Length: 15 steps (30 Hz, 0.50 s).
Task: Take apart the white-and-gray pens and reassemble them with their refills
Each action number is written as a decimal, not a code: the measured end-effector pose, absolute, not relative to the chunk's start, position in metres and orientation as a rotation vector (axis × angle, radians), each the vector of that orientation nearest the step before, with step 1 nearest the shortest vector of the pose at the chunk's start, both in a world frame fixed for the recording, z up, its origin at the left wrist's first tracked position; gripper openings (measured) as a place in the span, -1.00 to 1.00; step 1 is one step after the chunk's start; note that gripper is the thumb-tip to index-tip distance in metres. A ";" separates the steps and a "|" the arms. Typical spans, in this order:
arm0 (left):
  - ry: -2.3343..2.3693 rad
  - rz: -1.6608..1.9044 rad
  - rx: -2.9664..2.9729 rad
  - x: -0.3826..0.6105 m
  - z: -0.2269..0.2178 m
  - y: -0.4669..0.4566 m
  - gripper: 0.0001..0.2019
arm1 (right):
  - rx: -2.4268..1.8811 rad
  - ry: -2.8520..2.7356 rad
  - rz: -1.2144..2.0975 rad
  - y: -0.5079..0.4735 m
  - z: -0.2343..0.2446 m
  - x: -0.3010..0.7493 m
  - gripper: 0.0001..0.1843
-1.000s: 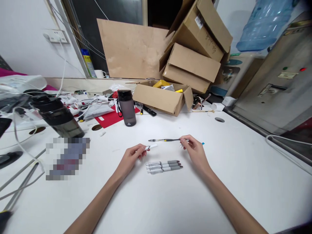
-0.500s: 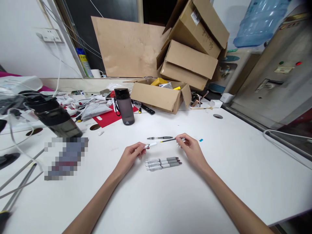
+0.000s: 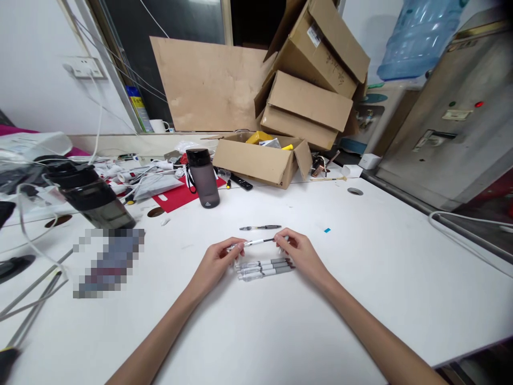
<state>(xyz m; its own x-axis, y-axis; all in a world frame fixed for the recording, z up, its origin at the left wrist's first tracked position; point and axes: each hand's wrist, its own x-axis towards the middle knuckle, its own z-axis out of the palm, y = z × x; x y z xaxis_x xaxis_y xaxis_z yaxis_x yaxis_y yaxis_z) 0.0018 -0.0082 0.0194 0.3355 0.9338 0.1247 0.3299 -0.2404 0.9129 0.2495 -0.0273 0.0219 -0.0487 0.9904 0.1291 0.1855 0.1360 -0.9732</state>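
Over the middle of the table (image 3: 280,331), a white barrel (image 3: 253,243) was held between the two hands, laid nearly crosswise with its right end a little farther from the body. Its left part was pinched between the thumb and fingers of the left hand (image 3: 224,254), which was closed lightly on it; the length toward the right was left uncovered. From the barrel's right end a thin dark refill (image 3: 269,240) was seen to stick out, in line with it, and its outer end was gripped at the fingertips of the right hand (image 3: 294,248). That hand was likewise closed in a pinch, with its other fingers curled beneath. What else was held in it could not be told, since the view was blocked by the fingers.

Just nearer the body than the barrel, three pens (image 3: 266,270) were set side by side on the table, with clear ends to the left and grey grips to the right. Their ends were placed close under the hands; whether they were touched by the curled fingers could not be made out. Just beyond the barrel, a dark pen (image 3: 260,227) was laid crosswise, apart from both hands. A small blue tab (image 3: 327,230) was seen beyond the right hand, off to its right. Farther back, an upright bottle (image 3: 203,179) was placed beside a remote (image 3: 241,183), with an open box (image 3: 256,160) behind them.
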 end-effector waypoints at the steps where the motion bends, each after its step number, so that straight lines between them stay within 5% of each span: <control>1: 1.123 0.904 1.758 0.002 0.019 -0.008 -0.65 | -1.221 -1.412 1.059 -0.027 0.021 0.250 -0.59; 5: 1.120 0.928 1.726 0.001 0.021 -0.007 -0.64 | -1.174 -1.267 1.110 -0.021 0.020 0.256 -0.44; 10: 1.128 0.956 1.693 0.001 0.021 -0.005 -0.62 | -1.136 -1.176 1.032 -0.016 0.021 0.269 -0.77; 15: 1.112 0.997 1.635 0.000 0.016 -0.002 -0.63 | -1.131 -1.079 0.940 -0.015 0.023 0.273 -0.70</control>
